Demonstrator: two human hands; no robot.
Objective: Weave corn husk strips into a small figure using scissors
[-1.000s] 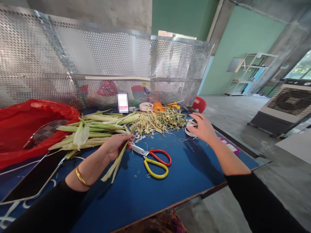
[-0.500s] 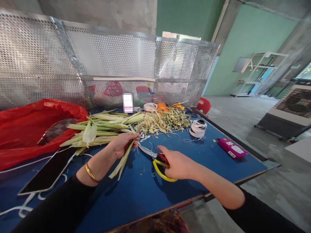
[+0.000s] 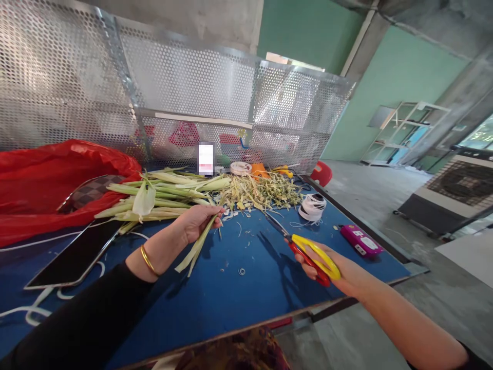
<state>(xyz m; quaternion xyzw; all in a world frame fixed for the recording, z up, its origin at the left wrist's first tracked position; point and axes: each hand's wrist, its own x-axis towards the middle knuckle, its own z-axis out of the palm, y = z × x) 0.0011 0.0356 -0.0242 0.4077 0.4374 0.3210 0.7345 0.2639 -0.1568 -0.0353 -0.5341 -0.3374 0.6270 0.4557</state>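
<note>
My left hand [image 3: 200, 223] pinches a pale green strip of corn husk [image 3: 197, 249], whose split ends hang down toward the table. To the right, my right hand [image 3: 319, 262] is wrapped round scissors [image 3: 314, 257] with one yellow and one red handle. Their blades are together and point away to the upper left, apart from the husk strip. Behind my left hand lies a pile of long corn husks [image 3: 169, 195]. A heap of small, dry cut scraps [image 3: 262, 190] spreads out beside it.
On the blue table [image 3: 215, 308] are a spool of white cord [image 3: 311, 208], a purple pack [image 3: 361, 240], a dark tablet [image 3: 73, 254] with a white cable, and a red plastic bag [image 3: 46, 190]. A lit phone [image 3: 206, 158] stands before the perforated metal screen [image 3: 192, 77].
The scissors have moved right, away from the husk strip, and turned over in my right hand; their blades have come together. My left hand still holds the strip. The view has shifted slightly.
</note>
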